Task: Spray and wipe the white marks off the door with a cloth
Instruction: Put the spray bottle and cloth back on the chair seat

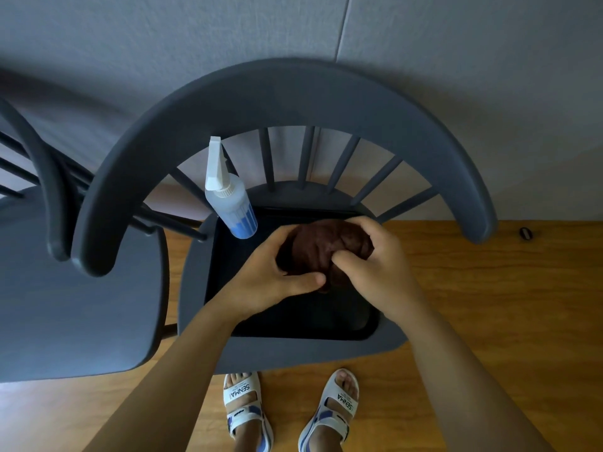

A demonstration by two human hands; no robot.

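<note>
A bunched dark brown cloth (321,247) is held above the black seat pad (310,314) of a grey chair. My left hand (274,275) grips its left side, thumb across the lower edge. My right hand (372,259) grips its right side, fingers curled over the top. A spray bottle (230,199) with a white trigger head and blue liquid stands on the back left of the seat, apart from both hands. The door and its marks are not in view.
The grey chair's curved backrest (284,99) with spindles arches over the seat. A second grey chair (75,288) stands to the left. Grey wall (293,27) behind, wooden floor (489,305) below. My sandalled feet (287,409) stand in front of the chair.
</note>
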